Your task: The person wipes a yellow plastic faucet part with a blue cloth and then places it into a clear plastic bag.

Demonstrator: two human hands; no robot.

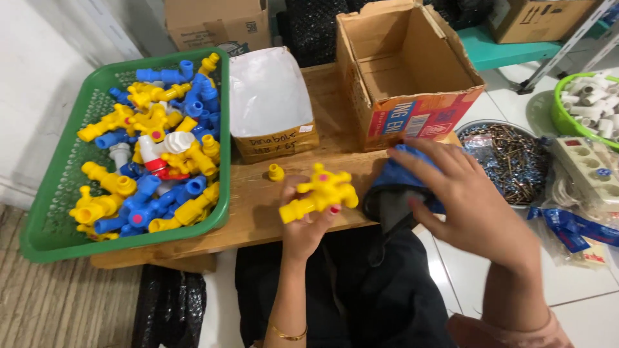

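Left hand: the left hand (308, 222) is raised just above the near edge of the wooden worktop (258, 206), palm turned away from the camera, holding a yellow plastic tap (319, 192).
Left fingers: the fingers (334, 209) are curled up around the tap from below and pinch its body; one painted nail shows at the tap's lower right side.
Yellow tap: it lies across the tops of the fingers, its long spout pointing down to the left past the hand and its star-shaped handle sticking up above them, clear of the worktop.
Right hand: the right hand (467, 200) reaches in from the right, back of the hand up, and rests on a blue cloth pouch (396, 190) at the worktop's right edge.
Right fingers: spread and bent over the pouch's top, pressing on the cloth; I cannot tell whether they grip anything inside.
Gap between the hands: the tap's handle end is just beside the pouch's dark opening, not touching it.
Small yellow piece: a loose yellow cap (276, 172) sits on the worktop just left of the tap.
Green tray: a green tray (45, 212) on the left holds a heap of yellow and blue taps.
Boxes: a small box with a white bag (267, 90) in it stands behind the cap, and an open cardboard box (406, 71) stands beside it.
Right side: a metal bowl of screws (509, 158) is near the right hand on the floor side.
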